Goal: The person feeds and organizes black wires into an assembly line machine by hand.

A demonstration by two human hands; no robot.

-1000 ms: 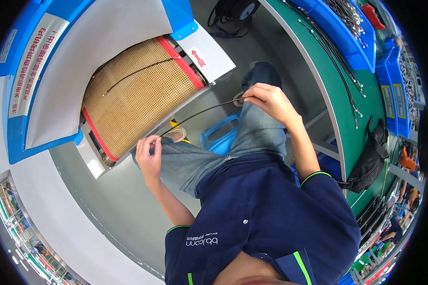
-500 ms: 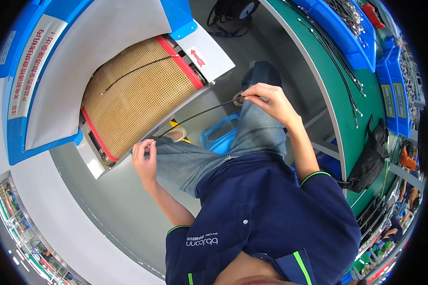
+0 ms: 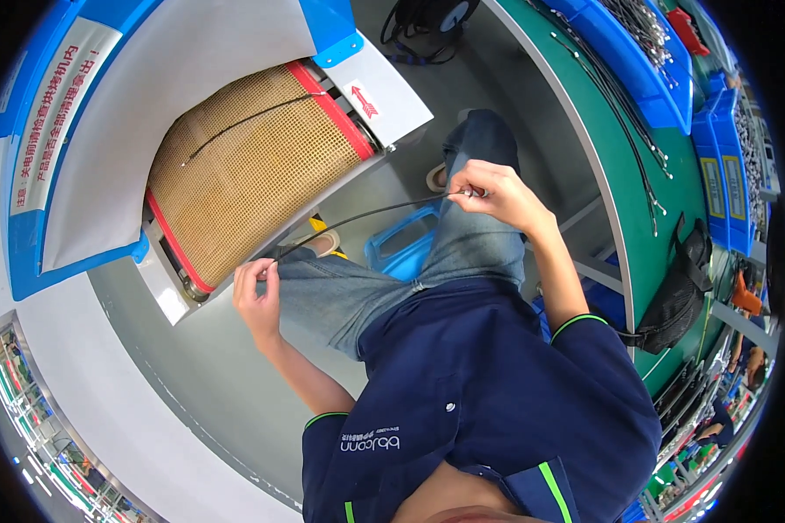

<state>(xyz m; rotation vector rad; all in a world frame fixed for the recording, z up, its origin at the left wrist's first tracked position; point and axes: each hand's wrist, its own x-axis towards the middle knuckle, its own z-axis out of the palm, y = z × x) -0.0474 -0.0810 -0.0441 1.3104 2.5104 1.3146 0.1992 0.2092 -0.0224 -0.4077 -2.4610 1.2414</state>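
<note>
And there it was, the black cable (image 3: 366,212), stretched in a shallow arch between the two hands, above the person's legs! The left hand (image 3: 259,296) had one end pinched between thumb and fingertips, the gap between them closed on it. Over to the right hand (image 3: 494,193), a little farther forward: its fingers were curled closed around the other end, with a bit of shiny metal peeking out among them.

Straight ahead of the left hand lay the tan mesh belt (image 3: 262,192), edged in red, and on it a second cable (image 3: 270,110), slightly bent, well apart from both hands. Below the held length, on the floor, sat a blue plastic object (image 3: 408,264). And what a spread to the right of the right hand: the green table (image 3: 615,166), carrying a row of loose cables (image 3: 624,109), a blue bin (image 3: 672,109) beyond them, and a black bag (image 3: 676,296) nearer the person.
</note>
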